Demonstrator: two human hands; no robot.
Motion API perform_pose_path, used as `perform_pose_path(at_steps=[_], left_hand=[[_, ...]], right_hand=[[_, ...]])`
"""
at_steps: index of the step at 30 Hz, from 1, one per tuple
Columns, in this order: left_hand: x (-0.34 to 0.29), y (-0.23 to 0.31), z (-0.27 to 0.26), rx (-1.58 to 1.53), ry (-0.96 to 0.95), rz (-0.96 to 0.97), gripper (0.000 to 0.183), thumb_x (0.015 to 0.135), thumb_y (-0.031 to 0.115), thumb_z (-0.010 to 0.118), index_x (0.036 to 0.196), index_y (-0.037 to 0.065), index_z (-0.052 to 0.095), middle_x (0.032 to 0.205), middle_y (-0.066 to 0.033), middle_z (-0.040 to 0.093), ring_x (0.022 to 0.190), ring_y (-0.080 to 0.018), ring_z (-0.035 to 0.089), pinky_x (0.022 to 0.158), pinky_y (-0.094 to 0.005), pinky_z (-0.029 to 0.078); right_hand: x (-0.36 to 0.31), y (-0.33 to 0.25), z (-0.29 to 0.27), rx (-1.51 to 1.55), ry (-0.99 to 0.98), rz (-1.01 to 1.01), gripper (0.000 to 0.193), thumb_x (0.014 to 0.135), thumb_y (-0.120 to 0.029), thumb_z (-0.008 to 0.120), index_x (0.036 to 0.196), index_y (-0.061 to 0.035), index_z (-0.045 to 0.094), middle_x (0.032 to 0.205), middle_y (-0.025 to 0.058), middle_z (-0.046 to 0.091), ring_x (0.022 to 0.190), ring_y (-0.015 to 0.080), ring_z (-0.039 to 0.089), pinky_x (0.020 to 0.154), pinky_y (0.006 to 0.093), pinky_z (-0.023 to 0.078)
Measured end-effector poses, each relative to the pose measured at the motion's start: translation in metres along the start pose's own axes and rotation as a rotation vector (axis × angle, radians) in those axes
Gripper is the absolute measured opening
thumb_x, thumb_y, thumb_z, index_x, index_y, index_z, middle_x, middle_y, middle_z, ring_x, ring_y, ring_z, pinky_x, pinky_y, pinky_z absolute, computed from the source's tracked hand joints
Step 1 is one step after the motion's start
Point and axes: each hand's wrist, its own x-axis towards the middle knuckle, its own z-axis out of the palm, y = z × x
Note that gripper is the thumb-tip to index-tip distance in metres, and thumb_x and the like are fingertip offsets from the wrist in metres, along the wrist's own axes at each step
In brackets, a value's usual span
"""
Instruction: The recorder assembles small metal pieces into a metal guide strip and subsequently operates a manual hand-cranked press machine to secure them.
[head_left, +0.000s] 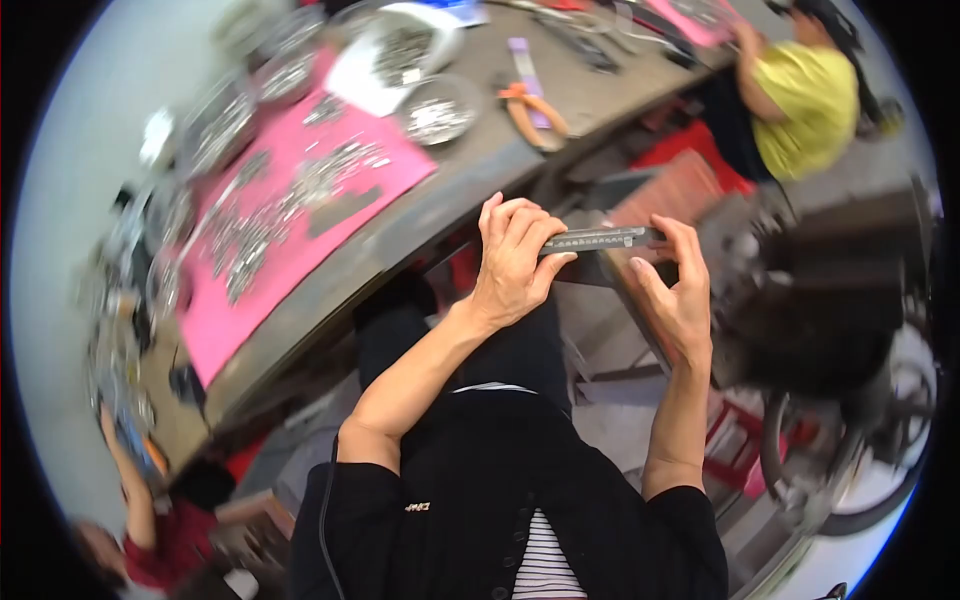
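Note:
A narrow dark bar-shaped piece (597, 240) with a row of small light marks or parts along its face is held up in front of my body, off the bench. My left hand (515, 255) is closed around its left end, fingers over the top and thumb below. At the other end, the curled fingers of my right hand (682, 285) touch the bar, with the thumb bent just beneath it. What the small parts on the bar are is too fine to tell.
To the left runs a workbench (480, 180) with a pink sheet (215, 335) bearing many small metal pieces. Bowls and a white tray (350, 75) of metal parts stand behind. Orange-handled pliers (535, 115) lie near the edge. Dark machinery (820, 300) stands right; co-workers sit at both sides.

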Motion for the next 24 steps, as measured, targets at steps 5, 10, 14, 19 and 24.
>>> perform_pose_path(at_steps=[5,10,14,19,24], left_hand=[[-0.052,-0.035,-0.101,0.256,0.165,-0.174,0.034,0.079,0.021,0.082,0.107,0.009,0.066,0.105,-0.0067,0.061,0.112,-0.0305,0.055,0.112,-0.0564,0.03],[-0.107,-0.048,-0.183,0.455,0.274,-0.324,0.034,0.08,0.019,0.081,0.108,0.008,0.065,0.104,-0.0069,0.062,0.11,-0.0309,0.055,0.112,-0.0563,0.029],[-0.126,-0.067,-0.217,0.513,0.258,-0.399,0.033,0.081,0.018,0.081,0.109,0.008,0.066,0.105,-0.0071,0.062,0.111,-0.0301,0.053,0.112,-0.0573,0.026],[-0.131,-0.081,-0.234,0.53,0.239,-0.469,0.026,0.085,0.02,0.077,0.108,0.01,0.07,0.107,-0.0065,0.061,0.11,-0.0295,0.052,0.111,-0.0577,0.027],[-0.124,-0.092,-0.237,0.591,0.285,-0.487,0.025,0.088,0.017,0.074,0.113,0.015,0.075,0.108,-0.0043,0.061,0.111,-0.0277,0.052,0.109,-0.0593,0.027]], right_hand=[[0.046,-0.038,0.111,0.212,-0.173,-0.248,0.029,0.089,0.005,0.068,0.118,0.0014,0.066,0.098,0.0127,0.066,0.085,0.0239,0.067,0.079,0.0326,0.053],[0.054,-0.103,0.2,0.321,-0.299,-0.385,0.025,0.09,0.005,0.066,0.115,0.0011,0.065,0.098,0.0151,0.065,0.086,0.0295,0.067,0.077,0.0354,0.053],[0.056,-0.127,0.241,0.286,-0.323,-0.439,0.025,0.088,0.004,0.067,0.113,0.0014,0.066,0.099,0.0174,0.066,0.088,0.0353,0.066,0.079,0.0388,0.053],[0.057,-0.132,0.27,0.159,-0.254,-0.612,0.038,0.083,0.001,0.075,0.12,0.0,0.066,0.116,0.0152,0.065,0.105,0.0324,0.063,0.092,0.0387,0.051],[0.058,-0.136,0.288,0.175,-0.283,-0.607,0.051,0.076,-0.006,0.085,0.123,-0.0011,0.064,0.127,0.0158,0.061,0.115,0.0346,0.058,0.098,0.0423,0.048]])
